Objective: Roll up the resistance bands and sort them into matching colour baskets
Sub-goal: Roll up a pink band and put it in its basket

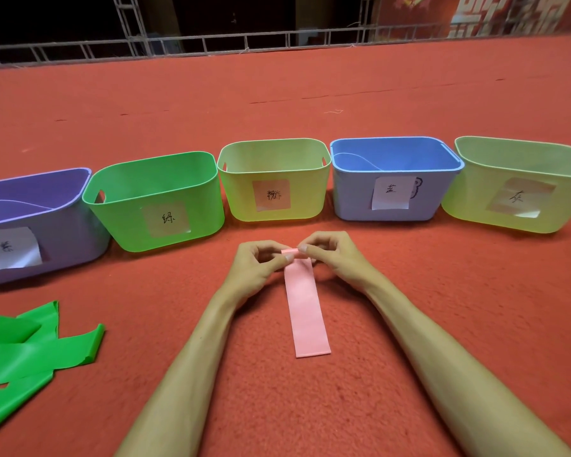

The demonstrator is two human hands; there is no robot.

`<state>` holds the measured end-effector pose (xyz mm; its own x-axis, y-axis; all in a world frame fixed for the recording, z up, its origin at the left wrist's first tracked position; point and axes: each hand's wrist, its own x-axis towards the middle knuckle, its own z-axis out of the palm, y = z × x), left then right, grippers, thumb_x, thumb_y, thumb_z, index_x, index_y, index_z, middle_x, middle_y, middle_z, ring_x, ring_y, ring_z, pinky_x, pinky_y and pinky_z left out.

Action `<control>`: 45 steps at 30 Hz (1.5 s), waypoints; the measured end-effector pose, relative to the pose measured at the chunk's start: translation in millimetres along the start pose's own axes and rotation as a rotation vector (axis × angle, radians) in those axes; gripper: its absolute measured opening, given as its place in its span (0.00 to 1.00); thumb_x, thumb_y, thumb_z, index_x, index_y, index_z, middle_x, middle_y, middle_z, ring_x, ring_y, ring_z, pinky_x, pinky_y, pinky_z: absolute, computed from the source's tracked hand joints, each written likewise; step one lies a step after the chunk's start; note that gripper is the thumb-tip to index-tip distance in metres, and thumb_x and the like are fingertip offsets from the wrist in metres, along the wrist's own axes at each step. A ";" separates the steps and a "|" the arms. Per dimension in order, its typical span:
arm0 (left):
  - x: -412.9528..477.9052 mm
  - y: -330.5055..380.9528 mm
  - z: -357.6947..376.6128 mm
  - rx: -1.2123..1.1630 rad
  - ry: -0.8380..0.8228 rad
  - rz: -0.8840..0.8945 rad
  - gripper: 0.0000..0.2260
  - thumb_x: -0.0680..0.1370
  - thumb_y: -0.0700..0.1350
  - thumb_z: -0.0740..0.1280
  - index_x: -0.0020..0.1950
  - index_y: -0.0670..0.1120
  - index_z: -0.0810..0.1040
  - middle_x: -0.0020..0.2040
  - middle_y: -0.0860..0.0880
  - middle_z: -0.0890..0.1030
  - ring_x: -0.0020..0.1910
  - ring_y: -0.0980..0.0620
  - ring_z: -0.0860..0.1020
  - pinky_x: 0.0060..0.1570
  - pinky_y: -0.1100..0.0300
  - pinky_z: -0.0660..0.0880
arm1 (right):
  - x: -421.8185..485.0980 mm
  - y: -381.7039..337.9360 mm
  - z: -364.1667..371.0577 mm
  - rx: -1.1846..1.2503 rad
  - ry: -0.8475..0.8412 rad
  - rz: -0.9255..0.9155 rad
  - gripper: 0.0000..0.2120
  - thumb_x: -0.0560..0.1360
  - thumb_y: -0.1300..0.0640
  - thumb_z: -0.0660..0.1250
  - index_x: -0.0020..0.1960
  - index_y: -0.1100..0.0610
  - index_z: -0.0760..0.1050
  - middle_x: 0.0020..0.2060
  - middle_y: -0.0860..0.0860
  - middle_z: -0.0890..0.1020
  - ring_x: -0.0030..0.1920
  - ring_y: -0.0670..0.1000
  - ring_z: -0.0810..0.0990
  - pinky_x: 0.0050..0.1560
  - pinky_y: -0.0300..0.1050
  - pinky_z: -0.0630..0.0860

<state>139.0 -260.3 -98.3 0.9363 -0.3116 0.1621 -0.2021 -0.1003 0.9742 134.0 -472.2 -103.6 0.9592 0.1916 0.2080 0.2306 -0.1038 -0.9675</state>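
A pink resistance band lies flat on the red carpet, running away from me. My left hand and my right hand both pinch its far end, which is folded over into a small roll. Five labelled baskets stand in a row behind: purple, green, pale yellow straight ahead of the band, blue, and another pale yellow one. A loose green band lies crumpled at the left.
Red carpet covers the floor all around. A metal truss railing runs along the back edge, dark beyond it. A thin band shows inside the blue basket and inside the purple one.
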 end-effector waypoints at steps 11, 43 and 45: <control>0.6 -1.1 4.7 -0.036 -0.017 -0.054 0.06 0.79 0.39 0.73 0.52 0.36 0.86 0.44 0.41 0.87 0.42 0.56 0.83 0.42 0.64 0.79 | -2.1 0.7 -1.4 0.004 -0.020 -0.037 0.05 0.78 0.64 0.73 0.52 0.66 0.82 0.45 0.59 0.87 0.44 0.48 0.82 0.45 0.40 0.77; 2.7 -4.8 0.6 -0.020 -0.038 -0.009 0.07 0.77 0.39 0.76 0.53 0.40 0.86 0.42 0.49 0.85 0.42 0.57 0.79 0.45 0.65 0.76 | -3.0 -0.4 0.9 0.015 -0.001 0.014 0.07 0.75 0.53 0.76 0.49 0.57 0.83 0.44 0.65 0.86 0.43 0.56 0.80 0.45 0.56 0.69; 2.3 -4.3 3.0 -0.046 -0.044 -0.041 0.05 0.80 0.39 0.72 0.52 0.37 0.85 0.40 0.52 0.85 0.40 0.60 0.80 0.42 0.66 0.77 | -4.6 -2.9 0.7 0.017 0.001 -0.002 0.09 0.74 0.55 0.77 0.50 0.59 0.83 0.45 0.64 0.86 0.44 0.55 0.81 0.45 0.56 0.71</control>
<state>141.2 -263.5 -102.6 0.9297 -0.3495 0.1158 -0.1496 -0.0710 0.9862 128.8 -472.1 -102.0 0.9589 0.1905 0.2104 0.2299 -0.0866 -0.9694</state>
